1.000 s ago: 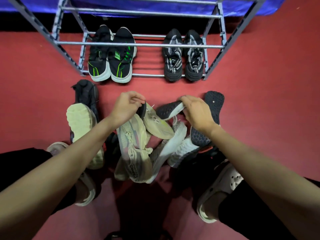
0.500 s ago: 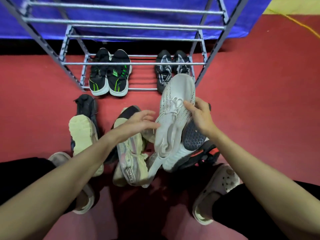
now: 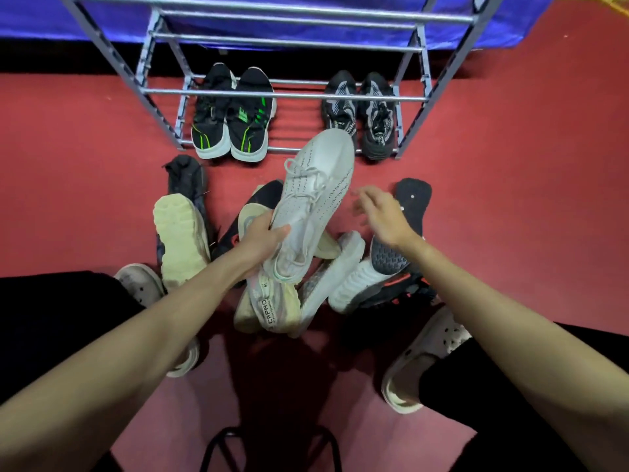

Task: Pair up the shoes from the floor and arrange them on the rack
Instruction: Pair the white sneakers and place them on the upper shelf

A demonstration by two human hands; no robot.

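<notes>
My left hand [image 3: 263, 235] grips the white sneaker [image 3: 315, 195] at its heel end, fingers curled round the side, toe pointing up toward the rack [image 3: 282, 93]. My right hand [image 3: 383, 212] hovers just beside the sneaker, fingers spread and loose, holding nothing. Below both hands, the pile of loose shoes [image 3: 282, 294] lies on the red floor [image 3: 85, 182]. Rack bottom shelf: black-green pair [image 3: 233, 120] on the left, black-grey pair [image 3: 360, 114] on the right.

White shoe [image 3: 315, 199] passed from right hand [image 3: 384, 216] to left hand [image 3: 263, 238], which now grips its heel; right hand released, fingers spread beside the shoe.
</notes>
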